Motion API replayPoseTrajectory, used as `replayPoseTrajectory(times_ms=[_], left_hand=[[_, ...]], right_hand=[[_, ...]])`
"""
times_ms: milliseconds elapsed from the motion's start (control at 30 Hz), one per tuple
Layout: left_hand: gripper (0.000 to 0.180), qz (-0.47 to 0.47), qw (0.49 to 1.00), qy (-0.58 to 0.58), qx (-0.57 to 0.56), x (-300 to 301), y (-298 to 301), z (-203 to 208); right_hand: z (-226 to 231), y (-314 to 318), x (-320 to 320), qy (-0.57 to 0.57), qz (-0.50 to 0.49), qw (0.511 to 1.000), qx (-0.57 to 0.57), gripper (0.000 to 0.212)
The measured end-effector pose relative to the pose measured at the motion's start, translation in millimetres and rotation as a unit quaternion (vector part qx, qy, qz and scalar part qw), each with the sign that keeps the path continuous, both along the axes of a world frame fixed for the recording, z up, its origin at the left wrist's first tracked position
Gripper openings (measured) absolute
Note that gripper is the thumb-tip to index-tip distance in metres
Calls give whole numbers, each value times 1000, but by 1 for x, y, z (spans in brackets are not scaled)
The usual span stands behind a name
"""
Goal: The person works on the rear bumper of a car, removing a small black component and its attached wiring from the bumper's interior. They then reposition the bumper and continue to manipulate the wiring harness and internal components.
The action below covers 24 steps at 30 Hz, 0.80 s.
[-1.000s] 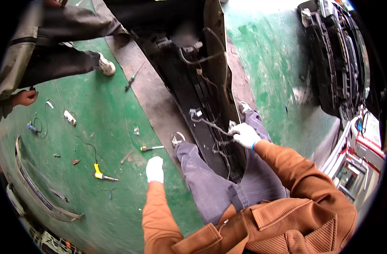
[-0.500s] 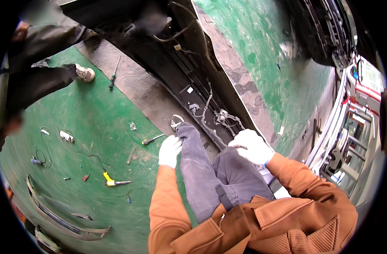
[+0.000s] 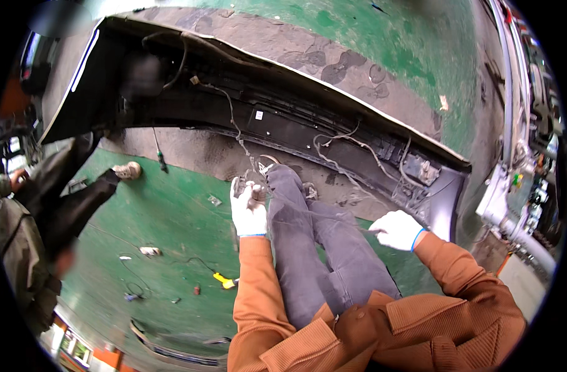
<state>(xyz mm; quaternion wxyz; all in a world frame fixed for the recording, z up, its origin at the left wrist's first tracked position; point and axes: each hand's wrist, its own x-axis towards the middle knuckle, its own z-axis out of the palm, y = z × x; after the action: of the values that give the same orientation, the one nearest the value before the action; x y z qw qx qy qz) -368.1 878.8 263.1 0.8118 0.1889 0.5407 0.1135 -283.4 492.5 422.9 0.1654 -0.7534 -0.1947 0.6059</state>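
- The person sits on the green floor (image 3: pixel 172 248) with legs stretched toward the long black bumper (image 3: pixel 296 124), which lies inner side up across a grey mat (image 3: pixel 197 155).
- The right hand (image 3: pixel 397 230), in a white glove, rests open with fingers spread just short of the bumper's right end; it holds nothing.
- The left hand (image 3: pixel 249 208), also gloved, is curled near the person's shoe on the near side of the bumper. It looks closed around a small object or a wire end, though I cannot tell exactly what.
- Thin wires (image 3: pixel 333 149) trail loosely out of the bumper's inner channel toward the left hand.
- The step in hand seems to be working on the wiring at the bumper's near edge. The next move likely calls for the free right hand to steady the bumper or the wire while the left works it.
- A yellow-handled tool (image 3: pixel 225 281) lies on the floor, well on the near side of the bumper, left of the person's arm.
- A screwdriver (image 3: pixel 161 162) lies on the mat just beside the bumper's near edge.
- Another person (image 3: pixel 60 204) crouches beyond the bumper's left end.
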Motion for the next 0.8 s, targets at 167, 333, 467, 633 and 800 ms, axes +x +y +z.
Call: replayPoseTrajectory(times_ms=[167,333,467,633,800], left_hand=[[72,-177,981,-57,-62,12,-28,41],[70,-281,956,-29,-78,11,-75,44],[80,-371,922,-11,-115,6,-71,31],[73,-407,907,22,-104,27,0,-27],[50,-508,860,-30,26,60,106,-110]], right_hand=[[-32,-68,-39,-59,-128,988,-58,27],[-34,-112,-69,-98,-142,974,-143,26],[-51,-107,-78,-174,-191,950,-175,20],[-117,-41,-56,-244,-219,931,-159,15],[-202,39,-10,-223,-97,951,-192,17]])
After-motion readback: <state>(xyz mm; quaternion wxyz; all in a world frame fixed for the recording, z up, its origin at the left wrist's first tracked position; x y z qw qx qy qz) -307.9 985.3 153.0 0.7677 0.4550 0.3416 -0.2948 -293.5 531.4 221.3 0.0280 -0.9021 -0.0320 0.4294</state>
